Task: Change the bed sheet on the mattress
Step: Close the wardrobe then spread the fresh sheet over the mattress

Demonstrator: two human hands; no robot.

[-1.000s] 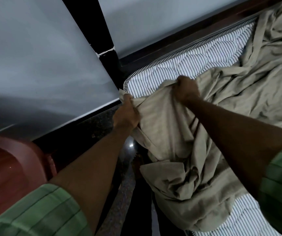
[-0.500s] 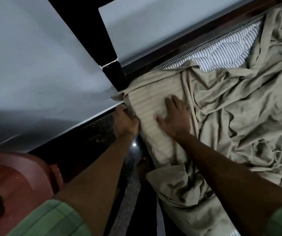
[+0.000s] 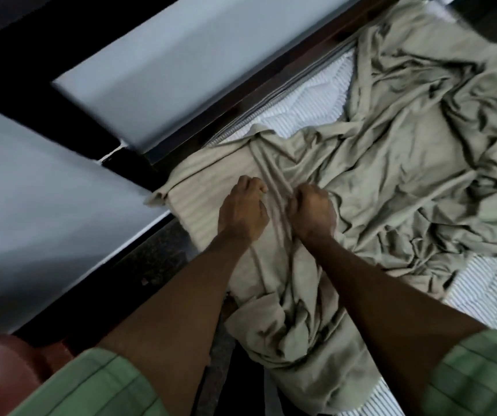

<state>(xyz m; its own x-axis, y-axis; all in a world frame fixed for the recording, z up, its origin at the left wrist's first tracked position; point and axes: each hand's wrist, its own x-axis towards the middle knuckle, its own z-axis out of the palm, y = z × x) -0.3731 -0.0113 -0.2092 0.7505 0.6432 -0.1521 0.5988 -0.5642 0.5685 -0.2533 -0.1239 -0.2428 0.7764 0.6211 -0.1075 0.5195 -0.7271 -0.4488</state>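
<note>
One striped mattress (image 3: pixel 307 115) lies under one crumpled beige bed sheet (image 3: pixel 406 175), pulled over its far left corner. My two hands meet near that corner: left hand (image 3: pixel 242 213) and right hand (image 3: pixel 313 213) each grip bunched sheet.

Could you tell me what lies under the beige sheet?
The striped mattress shows bare beside the sheet near the wall and at lower right. Its corner under both hands is covered and cannot be seen.

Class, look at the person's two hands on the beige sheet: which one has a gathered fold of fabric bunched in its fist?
The right hand: it grips a bunched ridge of the beige sheet. The left hand rests on the flatter corner part.
</note>
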